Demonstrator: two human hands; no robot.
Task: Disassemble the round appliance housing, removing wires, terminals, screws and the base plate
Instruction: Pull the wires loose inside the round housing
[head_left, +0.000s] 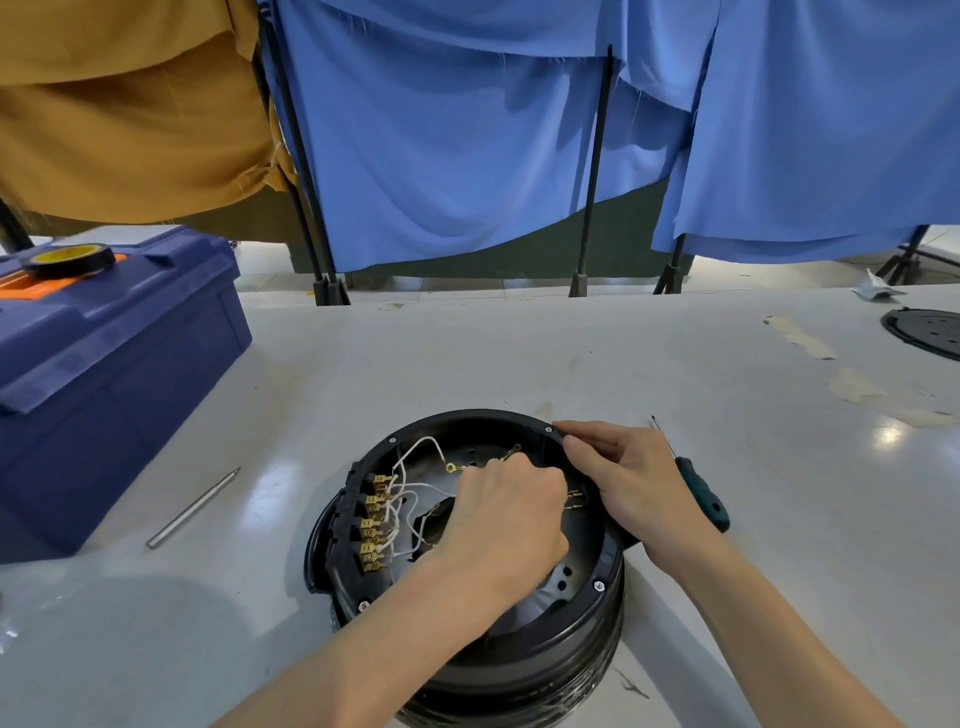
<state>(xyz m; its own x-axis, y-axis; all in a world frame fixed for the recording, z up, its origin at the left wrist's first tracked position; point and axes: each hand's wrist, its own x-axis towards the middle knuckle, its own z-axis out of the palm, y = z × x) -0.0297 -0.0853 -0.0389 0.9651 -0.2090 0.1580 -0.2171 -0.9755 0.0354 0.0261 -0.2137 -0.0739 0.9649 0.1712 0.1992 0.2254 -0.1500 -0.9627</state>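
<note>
Tabletop (519, 353): blue toolbox (114, 374) sits well off to the left of the left hand, not in play. The round black housing (519, 654) is open side up, directly under both hands.

Right hand (636, 478) is clamped over the far-right rim, bracing it. Left hand (506, 519) is down inside the cavity, fingers curled toward the brass tabs (575, 500) on the wall just below the right thumb. Its knuckles hide what it pinches, so I can't tell. The hands are close together.

Screwdriver (704, 493) lies just right of the right hand, untouched. A steel shaft (192, 509) lies well left of the left hand.

White wires (415, 452) loop from beside the left hand to a row of spade terminals (375, 525) on the left wall, still plugged in. Rim screws (598, 585) are still in.

My read is that this is the wire-pulling stage. To do it well:
- Grip the metal sleeve, not the lead.
- Pull straight along the tab with a slight rock.
- Keep the rim braced so the housing doesn't skid.
- Clear all the leads before picking up the screwdriver.
</note>
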